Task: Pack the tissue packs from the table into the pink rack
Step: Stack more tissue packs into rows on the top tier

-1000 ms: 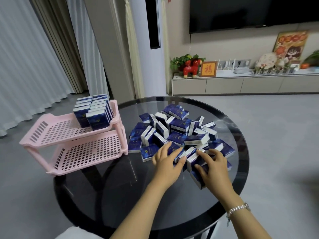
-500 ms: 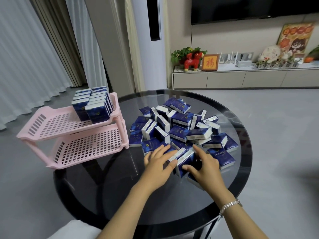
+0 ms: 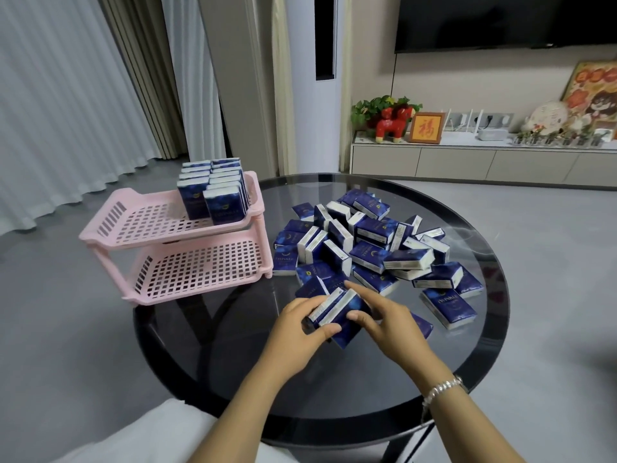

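A heap of dark blue tissue packs [image 3: 374, 248] lies on the round black glass table [image 3: 233, 345]. At the heap's near edge, a small bundle of packs [image 3: 337, 307] is gripped from both sides, my left hand [image 3: 297, 332] with thumb and fingers curled round it, my right hand [image 3: 387, 324] holding its right side with the forefinger stretched out over the top. The two-tier pink rack [image 3: 187, 259] stands at the table's left edge. Two upright rows of packs [image 3: 213, 192] fill the right end of its upper shelf. Its lower shelf holds nothing.
One pack [image 3: 447, 307] lies alone to the right of my hands. Beyond the table are a low TV cabinet [image 3: 484, 162] with ornaments, a white floor-standing unit [image 3: 320, 85] and curtains [image 3: 66, 95]. A white cushion [image 3: 140, 432] shows at the bottom left.
Both hands have closed in on several packs at the heap's near edge and pulled them together toward me as a bundle. The camera has tilted slightly upward.
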The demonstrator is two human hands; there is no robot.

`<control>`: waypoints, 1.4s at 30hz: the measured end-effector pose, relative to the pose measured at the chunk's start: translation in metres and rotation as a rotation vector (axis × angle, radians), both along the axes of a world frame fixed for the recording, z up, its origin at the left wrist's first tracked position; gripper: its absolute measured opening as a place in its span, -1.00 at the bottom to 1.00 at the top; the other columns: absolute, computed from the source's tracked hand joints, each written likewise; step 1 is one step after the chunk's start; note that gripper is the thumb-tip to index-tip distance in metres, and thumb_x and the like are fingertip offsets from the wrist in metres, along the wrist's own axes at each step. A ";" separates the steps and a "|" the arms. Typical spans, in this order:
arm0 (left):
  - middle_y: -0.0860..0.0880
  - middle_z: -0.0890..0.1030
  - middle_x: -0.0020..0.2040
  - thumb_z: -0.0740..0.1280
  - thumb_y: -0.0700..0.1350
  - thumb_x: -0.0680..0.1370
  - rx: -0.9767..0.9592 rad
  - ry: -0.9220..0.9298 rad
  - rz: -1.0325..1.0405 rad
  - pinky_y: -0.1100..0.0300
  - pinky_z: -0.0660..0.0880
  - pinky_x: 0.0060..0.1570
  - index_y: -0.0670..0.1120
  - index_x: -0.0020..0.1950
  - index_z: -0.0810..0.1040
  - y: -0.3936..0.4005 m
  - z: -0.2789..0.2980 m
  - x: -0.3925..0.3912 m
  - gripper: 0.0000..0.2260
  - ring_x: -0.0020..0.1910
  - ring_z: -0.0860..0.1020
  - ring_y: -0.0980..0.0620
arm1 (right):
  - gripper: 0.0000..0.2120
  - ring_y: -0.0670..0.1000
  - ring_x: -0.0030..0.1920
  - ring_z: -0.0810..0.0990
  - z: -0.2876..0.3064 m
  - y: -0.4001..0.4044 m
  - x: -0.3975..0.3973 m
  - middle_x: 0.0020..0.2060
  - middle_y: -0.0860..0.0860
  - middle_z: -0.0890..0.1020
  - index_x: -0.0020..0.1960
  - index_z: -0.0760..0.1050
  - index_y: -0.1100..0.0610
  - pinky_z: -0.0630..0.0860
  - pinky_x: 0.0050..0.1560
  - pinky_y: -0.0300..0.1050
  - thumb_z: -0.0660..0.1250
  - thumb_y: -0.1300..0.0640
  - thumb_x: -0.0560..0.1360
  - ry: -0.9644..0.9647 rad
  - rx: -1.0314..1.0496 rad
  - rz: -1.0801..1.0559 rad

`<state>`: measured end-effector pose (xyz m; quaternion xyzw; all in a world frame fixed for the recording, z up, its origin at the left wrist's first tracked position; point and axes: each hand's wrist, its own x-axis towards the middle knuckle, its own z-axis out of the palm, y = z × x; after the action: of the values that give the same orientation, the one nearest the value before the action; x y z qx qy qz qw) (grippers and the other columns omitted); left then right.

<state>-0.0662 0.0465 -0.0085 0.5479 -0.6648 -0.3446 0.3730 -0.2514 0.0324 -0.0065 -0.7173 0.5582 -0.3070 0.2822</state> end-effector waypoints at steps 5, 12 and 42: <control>0.09 0.63 0.11 0.38 -0.19 0.52 0.126 0.359 -0.002 0.39 0.50 -0.04 0.03 0.21 0.55 0.004 0.010 0.013 -0.72 0.03 0.61 0.24 | -0.66 -0.39 0.12 0.47 0.014 0.001 0.013 0.18 -0.34 0.47 0.29 0.33 -0.27 0.40 0.12 -0.44 0.17 0.07 0.60 -0.280 0.079 0.089; -0.01 0.64 0.17 0.31 -0.12 0.56 0.174 0.542 0.003 0.10 0.49 0.19 -0.03 0.31 0.51 0.004 0.010 0.033 -0.69 0.19 0.58 0.02 | -0.75 -0.33 0.06 0.55 0.035 -0.004 0.039 0.09 -0.27 0.60 0.21 0.48 -0.22 0.45 0.06 -0.36 0.18 -0.04 0.57 -0.297 0.067 0.114; -0.01 0.67 0.03 0.32 -0.06 0.57 0.207 0.641 0.520 -0.07 0.50 0.21 -0.05 0.14 0.57 -0.019 -0.015 0.066 -0.82 0.05 0.61 0.02 | -0.36 0.09 0.30 0.28 0.029 -0.059 0.083 0.30 0.03 0.35 0.40 0.27 -0.03 0.21 0.29 -0.02 0.42 -0.12 0.40 0.623 0.143 0.212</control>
<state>-0.0002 0.0276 -0.0234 0.5972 -0.3168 -0.4569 0.5781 -0.1681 -0.0266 0.0227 -0.8091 0.5602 -0.0020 0.1777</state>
